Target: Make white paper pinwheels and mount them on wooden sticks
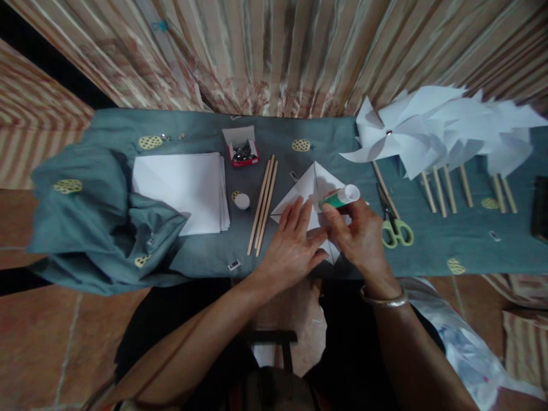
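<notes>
A white square of paper with crease lines lies cornerwise on the cloth in front of me. My left hand rests flat on its lower left part, fingers stretched out. In my right hand is a green and white glue stick, tilted with its lower end at the paper; the glue tip itself is hidden by the fingers. A round white cap, apparently from the glue stick, stands to the left. Three thin wooden sticks lie between the cap and the paper.
A stack of white paper lies at left beside bunched cloth. Behind stands an open small box of metal pins. Green-handled scissors lie right of my right hand, near several white paper pinwheels on sticks.
</notes>
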Action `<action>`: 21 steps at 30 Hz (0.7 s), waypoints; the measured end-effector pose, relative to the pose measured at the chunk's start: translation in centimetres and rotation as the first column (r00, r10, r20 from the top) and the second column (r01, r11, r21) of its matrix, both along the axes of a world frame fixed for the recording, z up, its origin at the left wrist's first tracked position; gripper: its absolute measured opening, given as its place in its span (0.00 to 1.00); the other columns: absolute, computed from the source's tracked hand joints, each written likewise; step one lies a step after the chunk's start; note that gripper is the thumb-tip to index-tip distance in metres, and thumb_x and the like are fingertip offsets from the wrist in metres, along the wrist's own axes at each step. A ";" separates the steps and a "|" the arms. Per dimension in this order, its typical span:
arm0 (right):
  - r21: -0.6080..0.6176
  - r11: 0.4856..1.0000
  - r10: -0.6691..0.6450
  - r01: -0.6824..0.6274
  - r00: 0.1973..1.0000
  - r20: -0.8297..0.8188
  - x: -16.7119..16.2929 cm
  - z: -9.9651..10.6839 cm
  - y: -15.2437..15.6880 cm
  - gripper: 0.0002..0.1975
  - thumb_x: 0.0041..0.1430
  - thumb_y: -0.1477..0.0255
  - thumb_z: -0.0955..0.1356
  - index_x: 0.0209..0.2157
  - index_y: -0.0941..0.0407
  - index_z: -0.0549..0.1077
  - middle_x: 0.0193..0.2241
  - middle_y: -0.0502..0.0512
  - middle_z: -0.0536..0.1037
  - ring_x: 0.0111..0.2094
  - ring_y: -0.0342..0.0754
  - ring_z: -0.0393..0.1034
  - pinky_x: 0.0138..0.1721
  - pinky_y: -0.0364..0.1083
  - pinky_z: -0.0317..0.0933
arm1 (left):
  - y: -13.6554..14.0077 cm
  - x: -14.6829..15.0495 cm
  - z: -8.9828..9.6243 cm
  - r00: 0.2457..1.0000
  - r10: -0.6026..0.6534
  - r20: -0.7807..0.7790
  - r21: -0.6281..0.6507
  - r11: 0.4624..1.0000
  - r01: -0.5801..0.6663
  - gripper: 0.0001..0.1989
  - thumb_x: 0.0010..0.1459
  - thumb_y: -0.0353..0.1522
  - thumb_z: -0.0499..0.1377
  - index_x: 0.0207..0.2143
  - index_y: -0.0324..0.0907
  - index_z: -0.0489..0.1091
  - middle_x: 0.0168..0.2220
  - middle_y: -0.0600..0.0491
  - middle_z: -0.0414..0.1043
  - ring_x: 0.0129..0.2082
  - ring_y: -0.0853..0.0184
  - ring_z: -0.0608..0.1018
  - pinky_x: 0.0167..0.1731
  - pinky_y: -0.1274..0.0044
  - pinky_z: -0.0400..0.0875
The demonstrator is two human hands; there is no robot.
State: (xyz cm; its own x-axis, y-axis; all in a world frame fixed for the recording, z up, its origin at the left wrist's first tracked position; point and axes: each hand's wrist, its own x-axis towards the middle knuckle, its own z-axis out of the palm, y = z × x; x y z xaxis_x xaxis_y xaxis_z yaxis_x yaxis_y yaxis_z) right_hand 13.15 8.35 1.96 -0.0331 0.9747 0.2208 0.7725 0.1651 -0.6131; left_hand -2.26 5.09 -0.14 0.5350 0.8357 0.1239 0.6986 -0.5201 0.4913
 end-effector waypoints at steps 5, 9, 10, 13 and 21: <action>0.011 0.999 0.038 -0.038 0.999 0.013 -0.1 0.1 -0.1 0.14 0.62 0.59 0.66 0.38 0.55 0.72 0.28 0.54 0.79 0.29 0.50 0.74 0.31 0.47 0.65 | 0.0 -0.1 0.1 1.000 -0.002 -0.012 0.009 1.000 0.002 0.17 0.60 0.39 0.59 0.49 0.40 0.71 0.68 0.38 0.47 0.69 0.43 0.47 0.64 0.51 0.49; 0.036 0.997 0.060 -0.061 0.998 0.031 0.0 0.1 -0.2 0.14 0.62 0.59 0.65 0.38 0.56 0.71 0.29 0.54 0.79 0.30 0.50 0.74 0.32 0.47 0.65 | 0.0 -0.1 0.1 1.000 0.000 -0.012 0.012 1.000 0.000 0.17 0.59 0.39 0.60 0.48 0.41 0.71 0.68 0.40 0.47 0.69 0.44 0.47 0.63 0.49 0.50; 0.040 0.997 0.065 -0.067 0.997 0.035 0.0 0.1 -0.3 0.14 0.62 0.59 0.65 0.38 0.56 0.71 0.28 0.54 0.79 0.29 0.50 0.74 0.32 0.47 0.65 | 0.0 -0.1 0.1 1.000 0.002 -0.009 0.013 1.000 -0.002 0.17 0.59 0.39 0.60 0.48 0.41 0.71 0.68 0.40 0.47 0.69 0.44 0.47 0.63 0.48 0.50; 0.042 0.996 0.074 -0.076 0.996 0.046 0.1 0.1 -0.4 0.15 0.62 0.57 0.65 0.37 0.55 0.71 0.27 0.54 0.78 0.28 0.50 0.73 0.31 0.47 0.65 | 0.0 -0.1 0.1 1.000 0.008 0.001 0.013 1.000 -0.008 0.17 0.59 0.38 0.59 0.48 0.41 0.71 0.67 0.39 0.49 0.69 0.44 0.47 0.63 0.48 0.51; 0.048 0.992 0.111 -0.115 0.991 0.073 0.3 0.3 -0.5 0.16 0.63 0.57 0.64 0.39 0.56 0.71 0.28 0.54 0.78 0.29 0.50 0.73 0.33 0.47 0.65 | 0.0 -0.1 0.2 1.000 0.007 0.001 0.005 1.000 -0.007 0.17 0.59 0.38 0.59 0.48 0.41 0.71 0.66 0.39 0.51 0.69 0.43 0.48 0.62 0.48 0.51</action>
